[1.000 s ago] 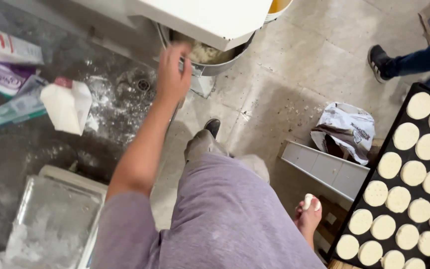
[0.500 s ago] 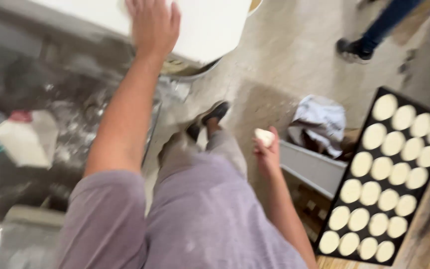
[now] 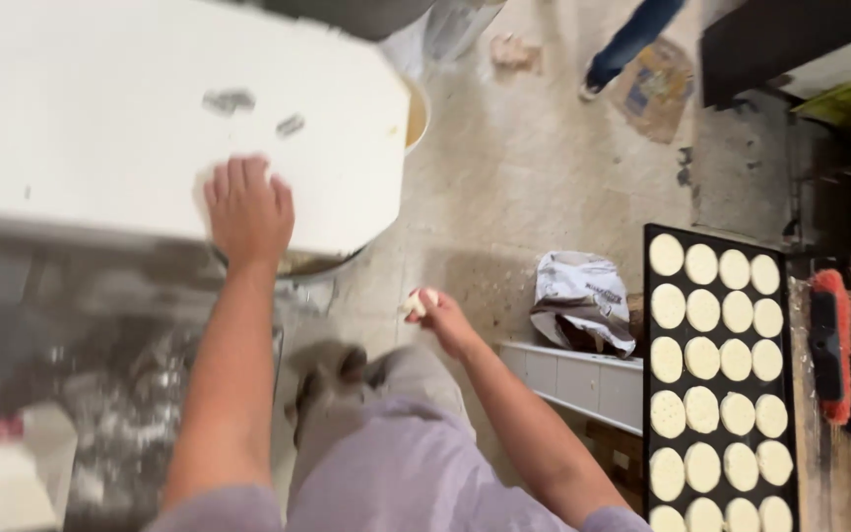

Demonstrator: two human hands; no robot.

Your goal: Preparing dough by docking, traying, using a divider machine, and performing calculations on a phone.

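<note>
Since a moment ago, right hand (image 3: pixel 443 317) has risen, pinching dough (image 3: pixel 416 302), right of left hand (image 3: pixel 245 211), flat on lid (image 3: pixel 179 118).

White lid (image 3: pixel 100 118), black tray (image 3: pixel 646 394), pale dough rounds (image 3: pixel 701 409)

One black baking tray (image 3: pixel 646 394) is seen at three o'clock, with twenty-four visible dough rounds (image 3: pixel 702 366) counted on it. One crumpled bag (image 3: pixel 583 296) and one red brush (image 3: pixel 827 345) are seen.
</note>
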